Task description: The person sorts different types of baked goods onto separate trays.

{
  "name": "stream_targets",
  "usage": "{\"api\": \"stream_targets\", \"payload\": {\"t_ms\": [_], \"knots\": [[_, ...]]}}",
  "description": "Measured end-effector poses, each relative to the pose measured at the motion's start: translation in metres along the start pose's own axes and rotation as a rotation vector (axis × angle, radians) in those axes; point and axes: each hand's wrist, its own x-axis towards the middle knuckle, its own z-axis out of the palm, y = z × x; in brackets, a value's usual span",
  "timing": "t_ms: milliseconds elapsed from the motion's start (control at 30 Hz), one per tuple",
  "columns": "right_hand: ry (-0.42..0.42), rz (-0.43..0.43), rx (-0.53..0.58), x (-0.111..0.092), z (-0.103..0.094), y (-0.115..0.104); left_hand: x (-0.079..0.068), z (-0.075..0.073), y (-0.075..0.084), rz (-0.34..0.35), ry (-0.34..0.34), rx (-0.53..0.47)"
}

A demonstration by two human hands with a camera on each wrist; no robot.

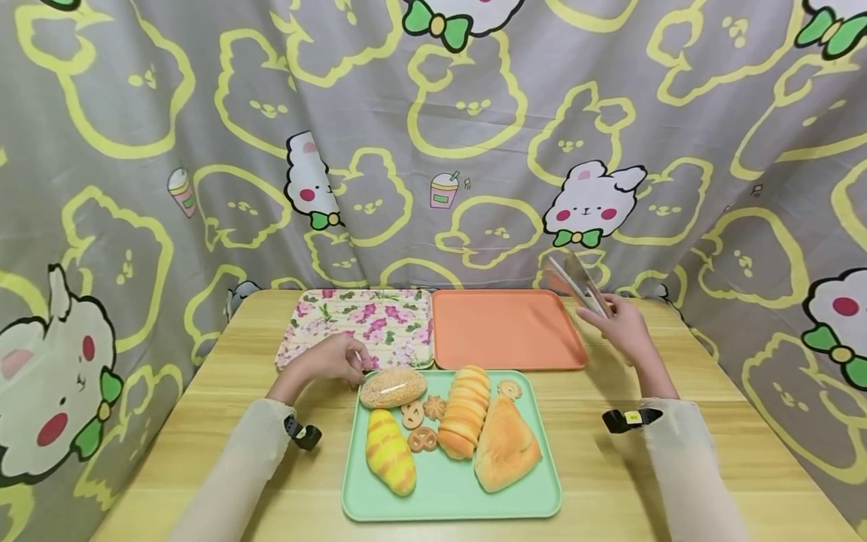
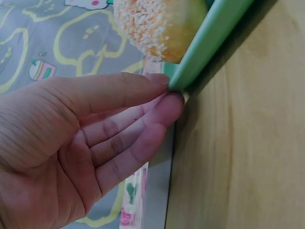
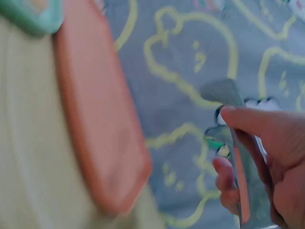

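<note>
My left hand (image 1: 333, 359) is at the far left corner of a green tray (image 1: 452, 509). In the left wrist view its thumb and index finger pinch the tray's rim. On that tray lie a seeded bun (image 1: 393, 388), a yellow striped bread (image 1: 390, 453), a long ridged bread roll (image 1: 465, 414), a triangular bread (image 1: 506, 448) and several small cookies, among them a pretzel-shaped cookie (image 1: 423, 439). My right hand (image 1: 625, 328) holds metal tongs (image 1: 581, 284), raised over the right end of an orange tray (image 1: 508, 330). Nothing shows between the tongs' arms.
A flower-patterned tray (image 1: 366, 320) lies at the back left, side by side with the orange tray. Both are behind the green tray on a wooden table (image 1: 298, 482). A patterned curtain (image 1: 379, 150) hangs behind the table and along its sides.
</note>
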Motion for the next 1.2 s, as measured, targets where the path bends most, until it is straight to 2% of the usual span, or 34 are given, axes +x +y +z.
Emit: {"api": "stream_targets", "payload": {"t_ms": [100,200,400,533,633,767,967,1200], "knots": [[-0.074,-0.091,0.060,-0.001,0.003,-0.024,-0.003,-0.002,0.002,-0.008,-0.004,-0.004],[-0.153,-0.185,0.072,-0.004,0.007,-0.046,-0.006,-0.005,0.004,-0.012,-0.001,0.003],[-0.296,-0.359,0.108,-0.016,0.017,-0.071,-0.009,-0.007,0.002,-0.028,0.011,-0.023],[-0.345,-0.491,0.101,-0.025,0.025,-0.085,-0.010,-0.007,0.000,-0.022,0.017,-0.038],[-0.347,-0.558,0.070,-0.032,0.031,-0.095,-0.010,-0.006,0.000,-0.008,0.018,-0.047],[-0.343,-0.590,0.028,-0.041,0.041,-0.105,-0.009,-0.006,0.001,0.004,0.024,-0.040],[-0.395,-0.602,-0.074,-0.054,0.061,-0.118,-0.006,-0.004,0.001,-0.028,0.035,-0.037],[-0.440,-0.613,-0.210,-0.055,0.085,-0.129,-0.004,0.001,0.002,-0.017,0.032,-0.048]]}}
